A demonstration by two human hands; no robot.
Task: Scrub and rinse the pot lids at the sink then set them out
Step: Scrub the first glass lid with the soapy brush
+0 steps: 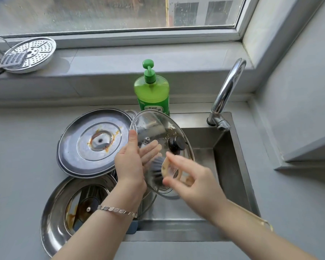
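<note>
Glass lid (158, 126) is tilting over the sink (231, 166) at centre frame, the left hand (129, 162) keeping its grip clamped on the rim. Right hand (191, 181), blurred, is gripping a brush (157, 170) against the glass. At left, 2 more are overlapping: stained steel lid (79, 147) atop lower steel lid (54, 212).

The head camera is looking forward and down, close over the sink (176, 225). The window (101, 14) is lying at twelve o'clock, the faucet (227, 91) at two.

Free sink (231, 166) right of glass lid (158, 124); bottle (152, 94), faucet (227, 91) behind.
</note>
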